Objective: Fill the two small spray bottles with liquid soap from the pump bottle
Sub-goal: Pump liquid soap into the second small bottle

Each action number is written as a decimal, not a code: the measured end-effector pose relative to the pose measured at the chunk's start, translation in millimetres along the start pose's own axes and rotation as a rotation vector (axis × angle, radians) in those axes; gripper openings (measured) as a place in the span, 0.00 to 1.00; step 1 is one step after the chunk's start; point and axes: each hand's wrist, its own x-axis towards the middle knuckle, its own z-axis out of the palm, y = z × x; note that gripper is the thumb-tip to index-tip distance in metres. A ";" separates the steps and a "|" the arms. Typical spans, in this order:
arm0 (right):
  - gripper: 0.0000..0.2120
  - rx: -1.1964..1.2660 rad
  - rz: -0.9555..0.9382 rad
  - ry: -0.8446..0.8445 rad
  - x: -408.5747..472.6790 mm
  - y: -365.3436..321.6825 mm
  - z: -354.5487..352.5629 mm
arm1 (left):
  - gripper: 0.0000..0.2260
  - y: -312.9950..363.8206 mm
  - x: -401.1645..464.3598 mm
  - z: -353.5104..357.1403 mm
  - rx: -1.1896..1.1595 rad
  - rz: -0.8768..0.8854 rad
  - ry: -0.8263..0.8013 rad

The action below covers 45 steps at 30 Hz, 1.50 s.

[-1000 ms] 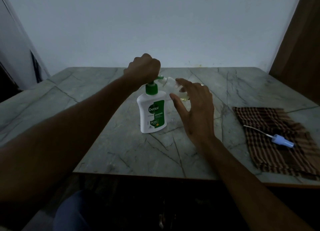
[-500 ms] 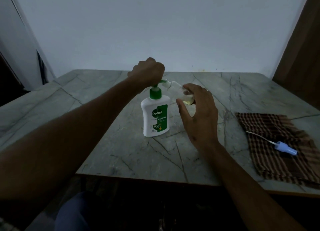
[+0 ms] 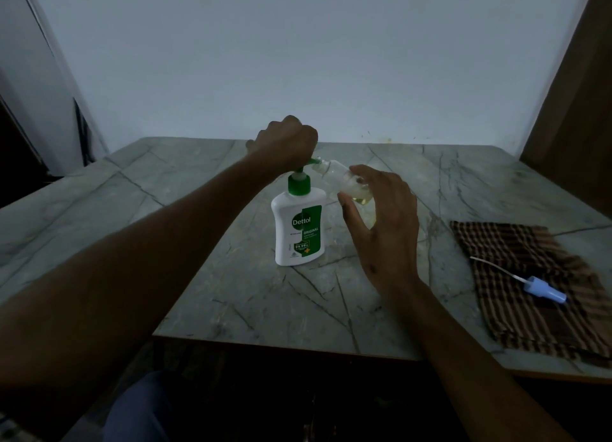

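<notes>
A white pump bottle (image 3: 298, 229) with a green label and green pump stands upright mid-table. My left hand (image 3: 286, 143) is a fist on top of the pump head, hiding most of it. My right hand (image 3: 381, 216) holds a small clear spray bottle (image 3: 344, 180) tilted, its open mouth against the green nozzle. A little yellowish liquid shows at the bottle's lower end. A blue spray cap (image 3: 543, 291) with a thin white tube lies apart on the cloth at the right. I see no second small bottle.
A brown checked cloth (image 3: 516, 276) lies on the right part of the grey marble table (image 3: 231, 292). A pale wall stands behind the table, and a dark wooden panel (image 3: 576, 110) rises at the far right. The table's front edge is close to me.
The pump head has risen slightly under my left hand, and my view has shifted a little. My right hand keeps the small bottle at the nozzle.
</notes>
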 end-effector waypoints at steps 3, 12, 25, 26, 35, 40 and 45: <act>0.18 -0.008 0.011 0.002 0.0 0.0 0.9 | 0.10 0.4 1.0 -5.7 0.014 0.029 -0.027; 0.18 -0.010 -0.007 -0.002 -1.0 1.5 0.7 | 0.06 -1.4 0.8 7.4 0.019 -0.011 -0.032; 0.18 -0.010 -0.002 -0.020 -1.7 1.8 0.7 | 0.03 -3.1 -0.5 9.2 -0.001 -0.008 -0.043; 0.18 -0.010 -0.002 -0.019 -1.9 2.0 0.2 | 0.04 -4.1 -0.3 9.3 -0.004 -0.001 -0.037; 0.18 -0.009 0.009 -0.008 -2.0 2.1 1.0 | 0.06 -1.2 -2.1 1.6 -0.040 -0.021 -0.023; 0.18 -0.012 0.002 -0.024 -3.1 3.0 1.3 | 0.06 1.3 -6.1 5.3 -0.026 -0.016 -0.039; 0.18 -0.014 0.004 -0.014 -2.3 3.7 -0.8 | 0.08 11.1 -15.3 -8.3 -0.030 -0.030 -0.087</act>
